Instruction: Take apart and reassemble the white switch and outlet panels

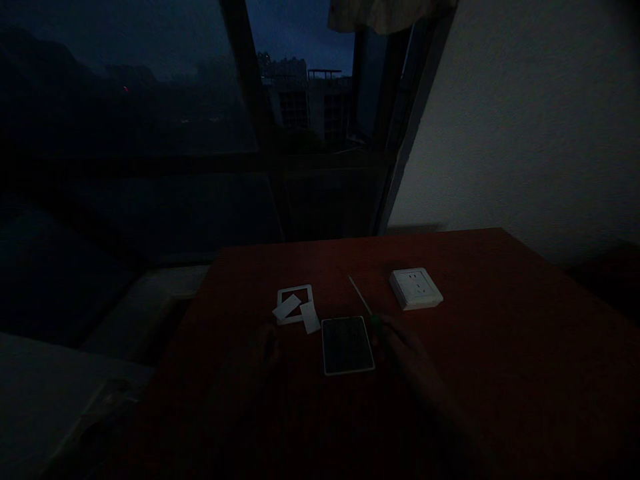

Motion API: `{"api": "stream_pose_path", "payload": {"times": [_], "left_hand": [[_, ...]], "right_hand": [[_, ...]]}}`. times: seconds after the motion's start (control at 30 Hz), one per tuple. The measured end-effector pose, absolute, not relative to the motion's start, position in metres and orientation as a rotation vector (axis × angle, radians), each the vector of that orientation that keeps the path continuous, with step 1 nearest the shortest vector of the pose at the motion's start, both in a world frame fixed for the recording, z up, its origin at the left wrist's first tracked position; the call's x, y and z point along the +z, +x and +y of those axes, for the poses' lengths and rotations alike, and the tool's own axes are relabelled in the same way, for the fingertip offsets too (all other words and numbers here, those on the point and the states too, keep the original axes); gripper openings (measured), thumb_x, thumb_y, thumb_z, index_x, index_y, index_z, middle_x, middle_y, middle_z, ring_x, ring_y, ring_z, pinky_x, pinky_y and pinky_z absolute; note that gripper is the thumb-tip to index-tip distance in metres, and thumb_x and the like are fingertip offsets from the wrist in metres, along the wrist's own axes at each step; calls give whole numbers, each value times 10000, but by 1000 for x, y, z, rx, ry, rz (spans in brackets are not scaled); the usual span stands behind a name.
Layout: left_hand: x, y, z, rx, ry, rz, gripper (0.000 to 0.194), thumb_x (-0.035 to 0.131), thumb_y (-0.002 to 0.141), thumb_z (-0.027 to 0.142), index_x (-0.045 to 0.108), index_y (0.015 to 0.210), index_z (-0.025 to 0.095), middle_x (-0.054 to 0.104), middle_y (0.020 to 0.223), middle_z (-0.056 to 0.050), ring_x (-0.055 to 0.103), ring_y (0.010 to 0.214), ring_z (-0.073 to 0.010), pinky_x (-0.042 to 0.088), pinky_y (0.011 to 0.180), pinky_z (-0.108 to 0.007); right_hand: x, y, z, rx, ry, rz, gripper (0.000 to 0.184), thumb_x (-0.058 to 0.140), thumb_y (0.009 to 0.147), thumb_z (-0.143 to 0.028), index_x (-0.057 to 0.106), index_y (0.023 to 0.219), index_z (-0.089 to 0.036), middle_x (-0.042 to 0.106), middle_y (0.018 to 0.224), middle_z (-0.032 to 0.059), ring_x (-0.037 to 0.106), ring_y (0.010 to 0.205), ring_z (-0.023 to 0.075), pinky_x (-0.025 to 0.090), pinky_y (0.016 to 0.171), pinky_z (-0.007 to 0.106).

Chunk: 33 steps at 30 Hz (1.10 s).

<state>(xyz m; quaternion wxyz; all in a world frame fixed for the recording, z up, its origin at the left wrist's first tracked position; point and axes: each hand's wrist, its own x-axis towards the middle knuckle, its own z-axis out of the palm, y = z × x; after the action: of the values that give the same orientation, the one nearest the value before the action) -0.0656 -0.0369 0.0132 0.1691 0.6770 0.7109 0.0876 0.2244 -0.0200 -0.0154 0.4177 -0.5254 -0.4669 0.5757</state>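
My right hand [400,340] is closed around the green handle of a screwdriver [361,295], its thin shaft pointing up and left over the table. Just left of that hand lies a dark square panel or box with a thin white rim [347,345]; the dimness hides its inner detail. My left hand [266,343] rests on the table left of the square, fingers curled; whether anything is in them is hidden. Beyond it are a white square frame [295,288] and two small white rectangular plates [287,307], [310,317] lying across it.
A white wall socket on a box [417,289] sits at the right on the reddish-brown table [490,287]. Dark windows [165,120] stand behind the table's far edge, and a pale wall [525,120] rises at the right. The light is very dim.
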Motion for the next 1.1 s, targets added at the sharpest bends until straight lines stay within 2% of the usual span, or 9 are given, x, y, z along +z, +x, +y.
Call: {"api": "stream_pose_path", "payload": {"times": [0.13,0.33,0.6,0.87,1.1], "left_hand": [[12,-67,-39,409,1886,1933,230,407,896,280,612,987,230,686,961,-30,658,856,-187,506,745,-280],[12,-64,-43,609,1915,1751,248,469,892,326,678,1019,285,702,1078,5,653,990,-195,504,903,-334],[32,-33,-40,802,2084,1542,226,486,890,242,710,910,265,696,993,-7,650,915,-166,531,823,-285],[37,22,-25,691,2186,1383,193,549,868,140,632,1009,241,670,1019,-1,619,947,-154,484,856,-279],[36,42,-9,465,2357,1305,137,503,917,154,615,954,225,640,961,-3,598,897,-156,463,791,-258]], "right_hand": [[-13,224,-20,1450,-1353,-1134,411,553,827,-520,620,1084,-206,614,752,2,543,607,134,424,530,233],[-14,223,-20,1446,-1366,-1130,442,564,804,-545,623,1079,-204,618,742,2,550,594,139,437,533,245],[-17,225,-19,1456,-1330,-1158,406,543,832,-510,614,1095,-210,619,744,0,558,620,141,437,551,247],[-11,223,-19,1423,-1324,-1174,424,551,816,-521,636,1077,-198,639,765,26,566,631,154,439,549,252],[-10,222,-18,1402,-1270,-1226,372,539,833,-476,645,1072,-211,638,780,31,580,696,169,453,574,245]]}}
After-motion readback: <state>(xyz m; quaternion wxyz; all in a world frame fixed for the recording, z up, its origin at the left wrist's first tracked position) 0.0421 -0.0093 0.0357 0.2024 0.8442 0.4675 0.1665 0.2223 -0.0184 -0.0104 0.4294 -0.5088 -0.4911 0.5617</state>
